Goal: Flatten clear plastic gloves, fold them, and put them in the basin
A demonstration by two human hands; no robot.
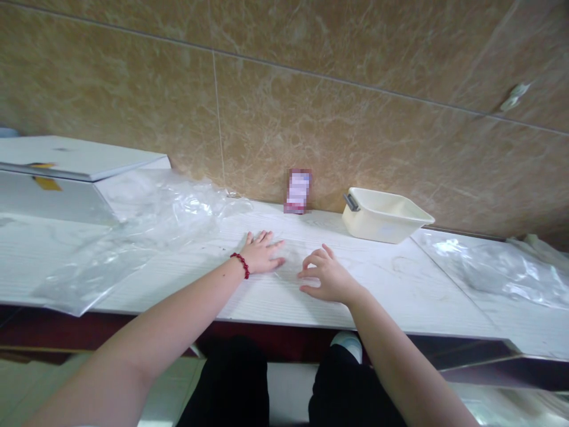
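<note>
My left hand (261, 253) lies with spread fingers on the pale wood-grain tabletop (377, 284), a red bead bracelet (240, 265) round its wrist. To its right, my right hand (323, 276) is just over the table, fingers curved and apart, holding nothing that I can make out. Between the two hands is a faint see-through patch, perhaps thin clear plastic; its edges are hard to tell. A phone (297, 191) with a blurred screen leans upright against the wall beyond my hands. The cream bin (377, 225) with a grey handle stands behind and right of my right hand.
Clear crumpled plastic (178, 207) spreads over the left of the table, beside a white box (53, 193) with a yellow tab. More clear plastic (502, 273) lies at the far right. A brown marbled wall (284, 118) rises along the back edge.
</note>
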